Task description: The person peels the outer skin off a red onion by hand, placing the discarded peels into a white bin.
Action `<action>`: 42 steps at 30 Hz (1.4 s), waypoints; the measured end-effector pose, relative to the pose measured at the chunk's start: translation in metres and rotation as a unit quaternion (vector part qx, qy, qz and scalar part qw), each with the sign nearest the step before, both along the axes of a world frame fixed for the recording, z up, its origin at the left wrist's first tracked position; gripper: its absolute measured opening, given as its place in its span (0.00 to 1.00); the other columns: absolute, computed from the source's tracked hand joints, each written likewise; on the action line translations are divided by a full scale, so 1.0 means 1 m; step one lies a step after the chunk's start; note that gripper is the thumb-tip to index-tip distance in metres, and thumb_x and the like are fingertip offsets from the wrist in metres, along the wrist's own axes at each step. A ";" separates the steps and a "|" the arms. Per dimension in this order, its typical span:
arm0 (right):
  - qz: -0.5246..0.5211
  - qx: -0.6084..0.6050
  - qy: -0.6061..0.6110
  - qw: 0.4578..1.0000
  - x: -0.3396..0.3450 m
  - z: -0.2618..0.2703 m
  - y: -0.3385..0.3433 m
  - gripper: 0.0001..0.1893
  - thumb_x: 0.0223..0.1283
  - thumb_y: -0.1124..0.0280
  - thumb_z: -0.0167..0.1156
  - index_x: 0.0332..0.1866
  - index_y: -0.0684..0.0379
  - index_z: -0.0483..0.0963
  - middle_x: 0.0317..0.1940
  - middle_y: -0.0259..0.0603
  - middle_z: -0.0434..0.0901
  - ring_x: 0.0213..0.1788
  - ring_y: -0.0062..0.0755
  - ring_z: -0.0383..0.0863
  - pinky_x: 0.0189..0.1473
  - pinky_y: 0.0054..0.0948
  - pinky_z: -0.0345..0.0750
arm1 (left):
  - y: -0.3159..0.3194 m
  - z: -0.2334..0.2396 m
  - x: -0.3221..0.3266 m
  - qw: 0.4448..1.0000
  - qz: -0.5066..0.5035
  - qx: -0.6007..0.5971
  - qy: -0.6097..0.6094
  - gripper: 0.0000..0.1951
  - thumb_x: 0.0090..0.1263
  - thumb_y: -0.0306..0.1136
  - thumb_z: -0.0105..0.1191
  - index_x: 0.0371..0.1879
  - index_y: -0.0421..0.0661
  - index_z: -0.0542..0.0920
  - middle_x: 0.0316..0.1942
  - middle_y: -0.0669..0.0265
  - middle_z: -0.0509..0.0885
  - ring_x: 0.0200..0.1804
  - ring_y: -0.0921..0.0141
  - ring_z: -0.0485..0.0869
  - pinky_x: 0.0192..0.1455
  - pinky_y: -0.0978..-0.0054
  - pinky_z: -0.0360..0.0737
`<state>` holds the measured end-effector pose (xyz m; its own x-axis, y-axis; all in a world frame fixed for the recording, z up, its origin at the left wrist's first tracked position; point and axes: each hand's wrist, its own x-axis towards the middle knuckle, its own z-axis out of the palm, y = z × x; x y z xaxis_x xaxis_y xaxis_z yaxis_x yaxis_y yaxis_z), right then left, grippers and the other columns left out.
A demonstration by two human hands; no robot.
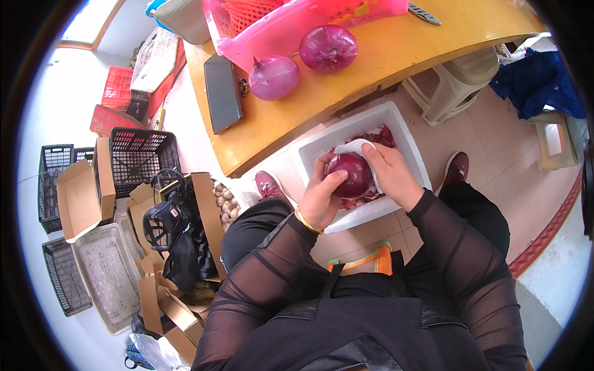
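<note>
My left hand (pixel 321 195) grips a shiny peeled red onion (pixel 350 174) from its left side, thumb across the front. On the other side, my right hand (pixel 389 168) holds a white cloth or paper wipe (pixel 351 147) against the onion's top and right. Both hands hover over a white foam box (pixel 315 155), which contains loose dark red onion skins (pixel 385 137). Two more onions rest on the yellow wooden table: a paler one (pixel 274 78) that looks wrapped in clear film, and a larger glossy one (pixel 329 48).
A pink plastic basket (pixel 269 35) and a phone (pixel 222 92) stand on the table (pixel 274 134), with a knife or peeler (pixel 424 14) at its far side. Cartons, a black crate (pixel 144 157) and garlic bulbs (pixel 225 204) lie to my left. A plastic stool (pixel 457 83) stands at right.
</note>
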<state>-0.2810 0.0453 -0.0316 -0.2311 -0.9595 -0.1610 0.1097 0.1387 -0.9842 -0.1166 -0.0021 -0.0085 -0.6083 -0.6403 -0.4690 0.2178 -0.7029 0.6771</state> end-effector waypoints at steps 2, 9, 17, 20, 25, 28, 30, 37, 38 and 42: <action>-0.009 0.025 -0.065 0.998 -0.002 -0.012 0.000 0.21 0.75 0.61 0.44 0.45 0.71 0.76 0.34 0.39 0.82 0.37 0.24 0.76 0.45 0.29 0.74 | -0.003 0.000 -0.001 0.999 0.035 0.002 0.041 0.26 0.69 0.30 0.50 0.64 0.44 0.60 0.59 0.60 0.70 0.61 0.64 0.72 0.65 0.59 0.71; -0.008 0.209 -0.292 0.933 0.012 0.013 0.012 0.20 0.74 0.62 0.44 0.49 0.69 0.76 0.42 0.39 0.82 0.43 0.23 0.77 0.50 0.24 0.71 | -0.014 -0.006 0.001 0.996 0.077 -0.036 -0.002 0.26 0.70 0.30 0.56 0.64 0.43 0.63 0.57 0.59 0.74 0.58 0.66 0.75 0.64 0.66 0.72; -0.023 0.173 -0.294 0.940 -0.001 0.006 0.009 0.19 0.74 0.62 0.45 0.48 0.69 0.77 0.40 0.39 0.82 0.41 0.24 0.78 0.49 0.25 0.72 | -0.016 0.002 0.001 0.996 0.007 -0.067 -0.051 0.26 0.68 0.29 0.57 0.63 0.44 0.62 0.57 0.59 0.73 0.58 0.66 0.75 0.63 0.67 0.73; 0.006 0.180 -0.263 0.948 -0.001 0.005 0.009 0.20 0.73 0.60 0.46 0.47 0.69 0.77 0.40 0.41 0.82 0.39 0.25 0.78 0.48 0.25 0.72 | -0.022 -0.006 0.006 0.999 0.006 -0.039 -0.026 0.21 0.72 0.37 0.49 0.63 0.49 0.66 0.59 0.61 0.74 0.58 0.62 0.76 0.61 0.56 0.75; 0.026 0.184 -0.196 0.963 0.003 0.016 0.010 0.21 0.73 0.60 0.46 0.46 0.70 0.77 0.37 0.42 0.83 0.36 0.26 0.80 0.43 0.25 0.74 | -0.023 -0.010 0.006 0.997 0.057 0.037 -0.022 0.20 0.72 0.42 0.47 0.60 0.50 0.69 0.59 0.63 0.75 0.58 0.63 0.76 0.59 0.58 0.73; 0.077 0.189 -0.170 0.964 0.001 0.017 0.012 0.20 0.74 0.60 0.44 0.50 0.68 0.76 0.42 0.42 0.83 0.41 0.27 0.81 0.48 0.26 0.74 | -0.028 -0.017 0.008 0.994 0.092 0.027 -0.044 0.20 0.72 0.41 0.50 0.59 0.49 0.65 0.58 0.62 0.73 0.57 0.63 0.76 0.55 0.58 0.76; 0.085 0.167 -0.143 0.972 0.000 0.018 0.013 0.20 0.75 0.61 0.43 0.52 0.67 0.75 0.45 0.43 0.82 0.45 0.28 0.81 0.51 0.27 0.73 | -0.029 -0.017 0.009 0.993 0.103 0.033 -0.051 0.21 0.72 0.41 0.50 0.59 0.49 0.63 0.57 0.62 0.73 0.56 0.63 0.76 0.53 0.58 0.78; -0.018 -0.178 0.300 0.937 0.010 0.030 0.017 0.16 0.65 0.70 0.55 0.55 0.64 0.73 0.52 0.52 0.76 0.55 0.51 0.75 0.61 0.41 0.70 | -0.025 -0.012 0.006 0.991 0.015 0.131 0.003 0.20 0.74 0.49 0.45 0.58 0.51 0.69 0.57 0.64 0.74 0.57 0.65 0.76 0.53 0.60 0.78; 0.005 -0.204 0.361 0.910 0.012 0.032 0.018 0.17 0.64 0.70 0.56 0.57 0.64 0.72 0.53 0.51 0.75 0.56 0.51 0.74 0.63 0.44 0.69 | -0.022 -0.012 0.004 0.990 0.002 0.144 0.004 0.20 0.74 0.50 0.44 0.58 0.51 0.70 0.58 0.64 0.74 0.57 0.66 0.76 0.54 0.60 0.78; 0.055 -0.241 0.425 0.871 0.020 0.030 0.018 0.22 0.59 0.71 0.59 0.59 0.61 0.70 0.56 0.47 0.74 0.59 0.51 0.72 0.67 0.51 0.64 | -0.009 -0.009 0.004 0.984 -0.075 0.155 0.038 0.21 0.76 0.49 0.39 0.62 0.52 0.67 0.60 0.64 0.73 0.62 0.65 0.73 0.58 0.57 0.77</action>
<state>-0.2611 0.0631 -0.0018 0.0277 -0.8924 0.4503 -0.6748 -0.3490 -0.6502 -0.1121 -0.0114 -0.0172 -0.7266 -0.3736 -0.5766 0.1372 -0.9012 0.4110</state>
